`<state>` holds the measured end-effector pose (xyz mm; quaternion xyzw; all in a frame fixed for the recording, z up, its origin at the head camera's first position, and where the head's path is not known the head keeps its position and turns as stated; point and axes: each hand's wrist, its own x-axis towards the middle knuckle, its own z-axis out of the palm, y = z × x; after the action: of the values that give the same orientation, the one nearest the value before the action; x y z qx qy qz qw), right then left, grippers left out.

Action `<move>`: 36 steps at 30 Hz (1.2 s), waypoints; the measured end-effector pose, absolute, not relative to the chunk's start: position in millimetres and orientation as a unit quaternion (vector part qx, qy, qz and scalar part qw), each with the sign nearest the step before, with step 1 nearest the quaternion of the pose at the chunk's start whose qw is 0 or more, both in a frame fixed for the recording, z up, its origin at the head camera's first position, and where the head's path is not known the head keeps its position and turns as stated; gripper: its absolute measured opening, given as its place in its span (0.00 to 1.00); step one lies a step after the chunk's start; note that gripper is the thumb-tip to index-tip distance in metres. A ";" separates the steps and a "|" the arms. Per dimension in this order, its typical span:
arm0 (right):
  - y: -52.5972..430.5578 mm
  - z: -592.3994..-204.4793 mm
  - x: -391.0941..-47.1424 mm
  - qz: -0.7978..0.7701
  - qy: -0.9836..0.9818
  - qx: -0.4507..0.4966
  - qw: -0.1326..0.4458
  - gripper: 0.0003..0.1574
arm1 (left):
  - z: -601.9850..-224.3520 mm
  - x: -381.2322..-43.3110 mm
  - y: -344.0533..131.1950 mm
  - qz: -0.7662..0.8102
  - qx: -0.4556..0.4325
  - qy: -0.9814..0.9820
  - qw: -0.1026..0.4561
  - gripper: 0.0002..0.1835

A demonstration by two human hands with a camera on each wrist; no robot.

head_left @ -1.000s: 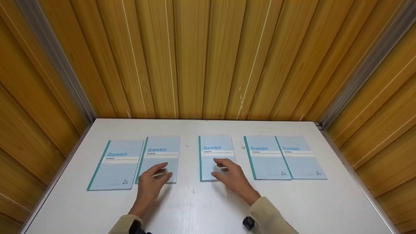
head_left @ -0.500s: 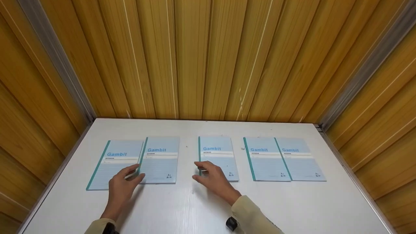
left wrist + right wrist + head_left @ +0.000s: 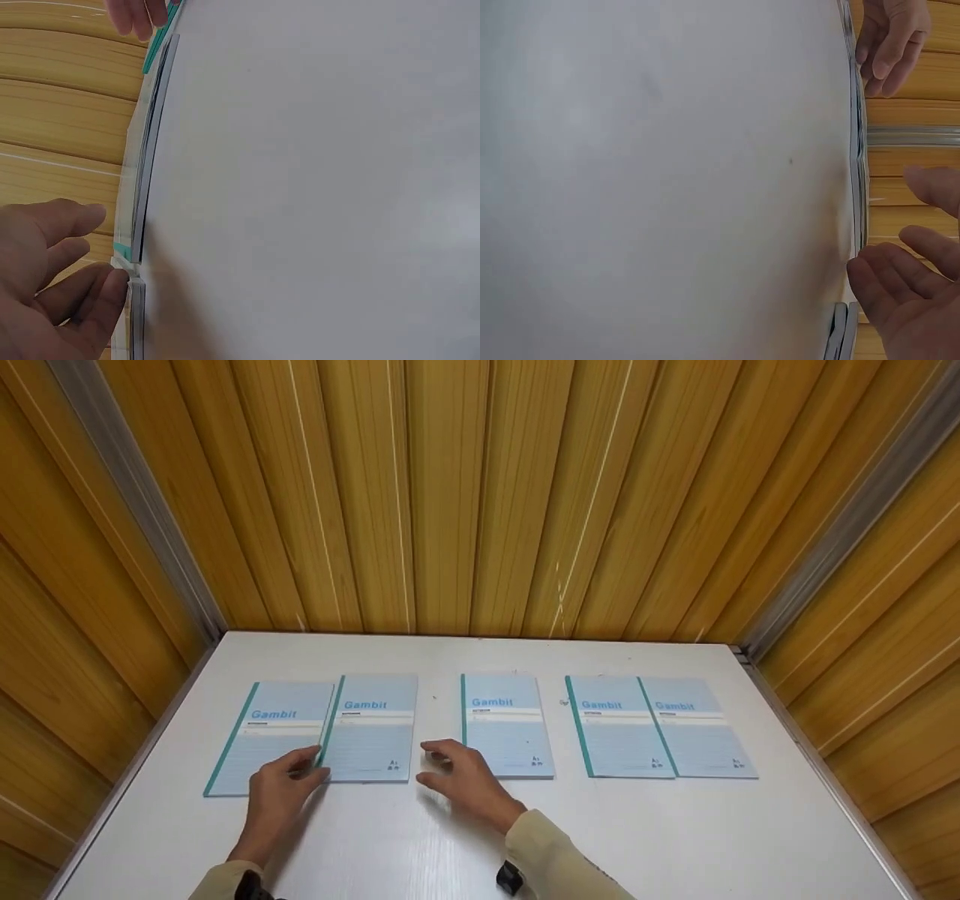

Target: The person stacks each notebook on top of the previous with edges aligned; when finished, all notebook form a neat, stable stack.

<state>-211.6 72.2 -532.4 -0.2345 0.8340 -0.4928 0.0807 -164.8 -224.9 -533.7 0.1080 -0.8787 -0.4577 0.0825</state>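
Note:
Two light-blue Gambit notebooks with green spines lie side by side at the left: the leftmost notebook (image 3: 281, 701) and the second notebook (image 3: 373, 739). My left hand (image 3: 277, 795) is over the lower right of the leftmost one, fingertips at the second one's spine; thumb and fingers are parted and relaxed. Whether they touch it I cannot tell. Beside the second notebook's right edge is my right hand (image 3: 465, 784), thumb and fingers apart, nothing between them. It covers the lower left corner of the middle notebook (image 3: 510, 735). The left wrist view shows notebook edges (image 3: 154, 150) edge-on.
Two more Gambit notebooks, one (image 3: 619, 739) beside the other (image 3: 705, 739), lie at the right, their edges meeting. All rest on a white table (image 3: 450, 840). Wood-patterned panels (image 3: 442, 495) enclose it at the back and sides.
Both hands have moved left. The left went from over the second notebook to its spine, then stayed there; the right went from over the middle notebook to the gap on its left. The notebooks stay put.

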 end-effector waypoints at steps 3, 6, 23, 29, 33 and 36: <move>66.0 -534.1 -212.8 -0.490 0.836 -0.231 0.084 0.30 | -533.4 -166.0 -224.9 -0.449 0.107 -0.884 0.072 0.24; 60.9 -534.9 -213.8 -0.484 0.840 -0.228 0.087 0.30 | -533.1 -167.9 -224.4 -0.439 0.103 -0.890 0.064 0.23; 53.6 -539.0 -218.9 -0.463 0.846 -0.248 0.096 0.29 | -531.0 -167.6 -223.9 -0.429 0.085 -0.897 0.068 0.18; 52.8 -540.1 -215.7 -0.464 0.847 -0.243 0.094 0.26 | -532.0 -165.9 -217.7 -0.420 0.100 -0.898 0.081 0.15; 54.3 -539.5 -213.4 -0.474 0.843 -0.239 0.080 0.25 | -530.5 -164.6 -211.9 -0.427 0.105 -0.893 0.092 0.13; 55.0 -539.8 -210.5 -0.484 0.841 -0.230 0.075 0.25 | -529.5 -163.5 -208.2 -0.441 0.108 -0.887 0.085 0.14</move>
<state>-210.5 55.0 -539.8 -0.2304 0.8408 -0.4841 0.0748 -163.5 -208.2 -529.5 0.1081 -0.8871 -0.4405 0.0851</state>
